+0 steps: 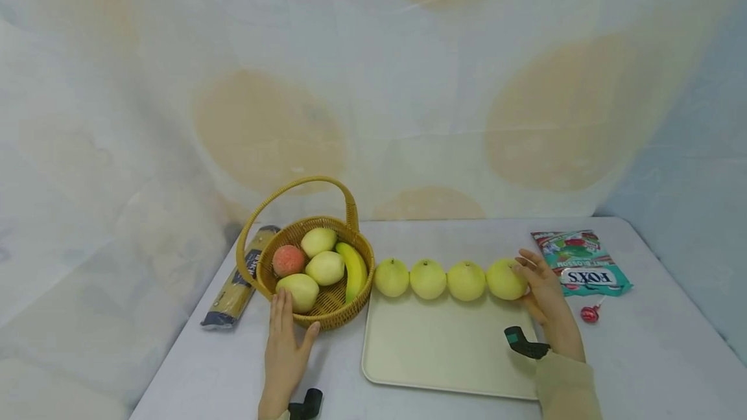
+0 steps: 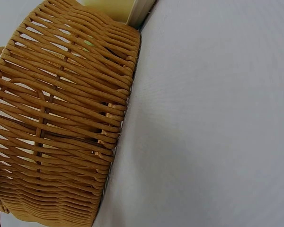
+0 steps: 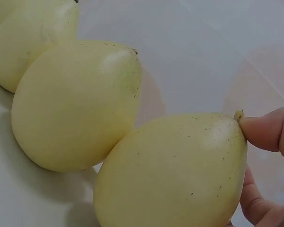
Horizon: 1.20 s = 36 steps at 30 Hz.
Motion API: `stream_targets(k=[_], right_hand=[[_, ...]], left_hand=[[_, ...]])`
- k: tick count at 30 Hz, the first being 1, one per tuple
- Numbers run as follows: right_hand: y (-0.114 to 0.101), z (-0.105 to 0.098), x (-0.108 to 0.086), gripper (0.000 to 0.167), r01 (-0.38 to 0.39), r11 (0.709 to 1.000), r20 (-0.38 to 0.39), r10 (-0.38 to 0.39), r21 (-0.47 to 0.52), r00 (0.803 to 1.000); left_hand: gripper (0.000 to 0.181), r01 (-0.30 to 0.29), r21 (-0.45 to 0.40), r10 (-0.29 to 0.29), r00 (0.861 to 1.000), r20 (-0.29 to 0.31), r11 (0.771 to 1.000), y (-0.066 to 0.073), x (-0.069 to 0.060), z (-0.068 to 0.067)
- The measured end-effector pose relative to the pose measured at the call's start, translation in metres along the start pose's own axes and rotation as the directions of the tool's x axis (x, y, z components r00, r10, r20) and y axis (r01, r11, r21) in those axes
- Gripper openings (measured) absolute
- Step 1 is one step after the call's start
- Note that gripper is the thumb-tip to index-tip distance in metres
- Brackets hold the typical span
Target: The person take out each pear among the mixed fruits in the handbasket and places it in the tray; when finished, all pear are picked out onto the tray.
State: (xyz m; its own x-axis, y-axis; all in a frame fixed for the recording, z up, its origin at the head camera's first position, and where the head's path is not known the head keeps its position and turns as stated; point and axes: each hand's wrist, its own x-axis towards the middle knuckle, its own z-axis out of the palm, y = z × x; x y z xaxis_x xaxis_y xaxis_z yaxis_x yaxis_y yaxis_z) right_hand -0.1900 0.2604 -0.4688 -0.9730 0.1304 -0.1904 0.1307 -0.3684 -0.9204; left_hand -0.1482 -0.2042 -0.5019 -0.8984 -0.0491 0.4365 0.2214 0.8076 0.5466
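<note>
Four yellow fruits (image 1: 430, 279) are lining the tray's (image 1: 443, 352) upper edge, centre-right in frame; the right hand (image 1: 548, 300) is curling its grip round the endmost, probably steadying it; the left hand (image 1: 285, 342), thumb apart, is touching the basket (image 1: 332, 319).

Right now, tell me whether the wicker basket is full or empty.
Neither: the wicker basket is partly filled. A banana, a reddish fruit and three pale green fruits lie inside, with woven bottom showing.
</note>
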Motion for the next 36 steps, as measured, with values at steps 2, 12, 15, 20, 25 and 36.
stream_targets(k=[2, 12, 15, 20, 25, 36], right_hand=[[-0.001, 0.004, 0.001, 0.029, -0.008, 1.0, -0.003, 0.008, -0.018, 1.0], [-0.006, 0.018, 0.005, 0.035, -0.021, 0.987, 0.004, 0.022, -0.161, 1.0], [-0.005, 0.017, 0.007, 0.035, -0.01, 0.989, 0.042, 0.016, -0.149, 0.999], [-0.003, 0.018, 0.009, 0.033, 0.013, 0.996, 0.09, -0.005, -0.092, 0.996], [-0.004, 0.021, 0.008, 0.036, 0.016, 0.994, 0.084, -0.007, -0.111, 0.996], [-0.011, 0.006, -0.006, 0.056, -0.013, 0.942, 0.085, 0.044, -0.335, 0.995]], left_hand=[[0.083, 0.002, 0.001, -0.002, 1.0, -0.003, 1.0, -0.001, 0.0, -0.002], [0.083, 0.014, 0.01, -0.014, 1.0, -0.012, 1.0, -0.002, 0.001, -0.007], [0.083, 0.023, 0.006, -0.022, 1.0, -0.006, 1.0, -0.002, 0.001, -0.008], [0.083, 0.035, 0.001, -0.035, 0.999, -0.001, 0.999, -0.004, 0.0, -0.011], [0.084, 0.052, 0.001, -0.052, 0.999, 0.0, 0.999, -0.005, -0.002, -0.01], [0.085, 0.04, -0.003, -0.04, 0.999, 0.025, 0.999, 0.0, 0.0, -0.001]])
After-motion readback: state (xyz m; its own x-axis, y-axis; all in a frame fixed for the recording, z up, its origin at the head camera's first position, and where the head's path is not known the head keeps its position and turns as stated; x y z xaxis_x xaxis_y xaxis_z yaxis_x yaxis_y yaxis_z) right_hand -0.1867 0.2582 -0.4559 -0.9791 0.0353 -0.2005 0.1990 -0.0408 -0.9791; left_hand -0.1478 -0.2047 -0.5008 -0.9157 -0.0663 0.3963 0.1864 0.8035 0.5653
